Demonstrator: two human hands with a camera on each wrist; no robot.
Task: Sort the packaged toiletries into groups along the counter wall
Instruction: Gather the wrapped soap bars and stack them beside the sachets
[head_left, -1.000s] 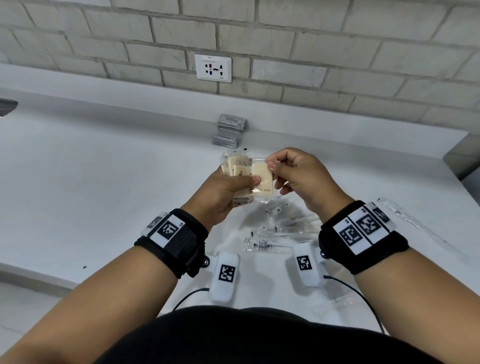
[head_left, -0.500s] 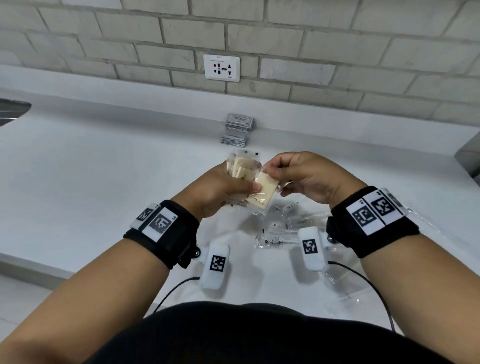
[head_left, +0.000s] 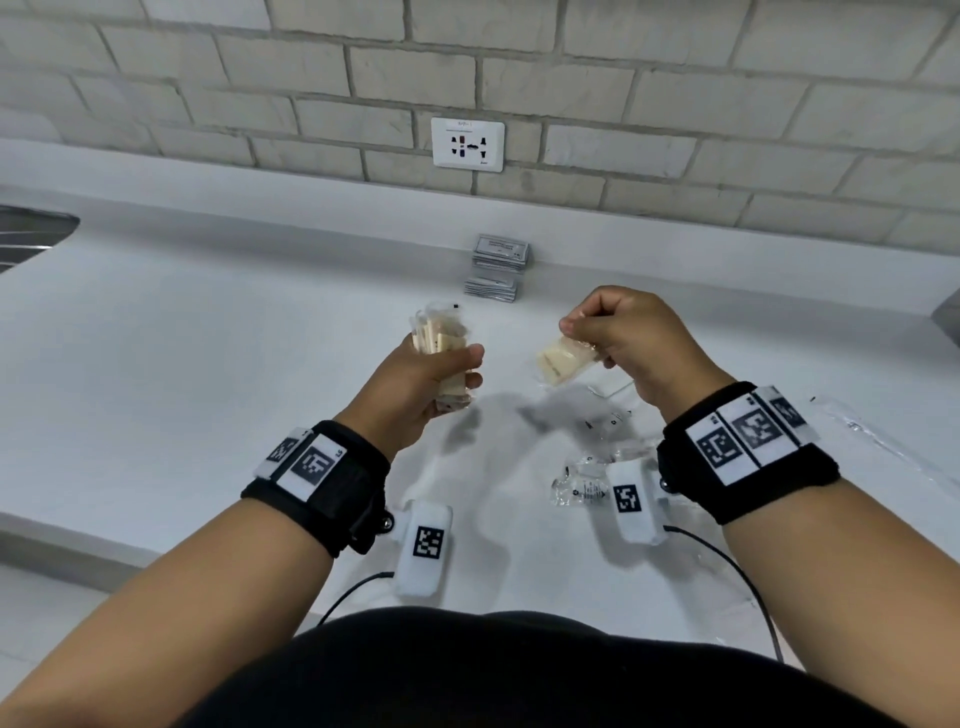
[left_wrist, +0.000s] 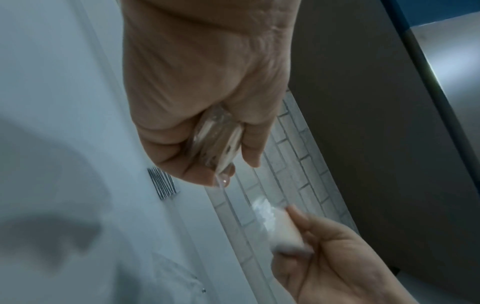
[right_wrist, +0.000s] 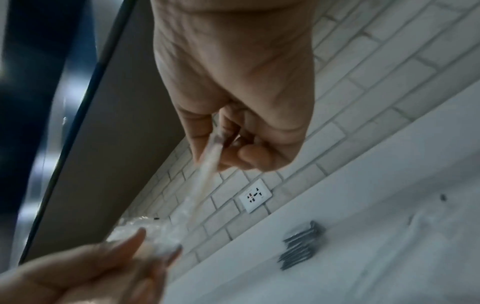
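My left hand (head_left: 441, 371) grips a bundle of cream packets in clear wrap (head_left: 440, 336), held upright above the white counter (head_left: 156, 364). In the left wrist view the bundle (left_wrist: 218, 144) shows edge-on between thumb and fingers. My right hand (head_left: 618, 332) pinches a single cream packet (head_left: 563, 359) by its top edge, and it hangs tilted a short way right of the bundle. The right wrist view shows that packet (right_wrist: 207, 164) blurred below my curled fingers. A stack of grey sachets (head_left: 497, 266) sits against the counter wall.
Several clear-wrapped small items (head_left: 587, 478) lie on the counter under my right wrist. A long clear packet (head_left: 872, 441) lies at the far right. A wall socket (head_left: 467, 144) sits above the sachets. A metal sink edge (head_left: 31, 234) shows far left.
My right hand has pulled one cream packet off the bundle and moved it right, so the hands now stand apart. The left hand keeps its hold on the bundle.
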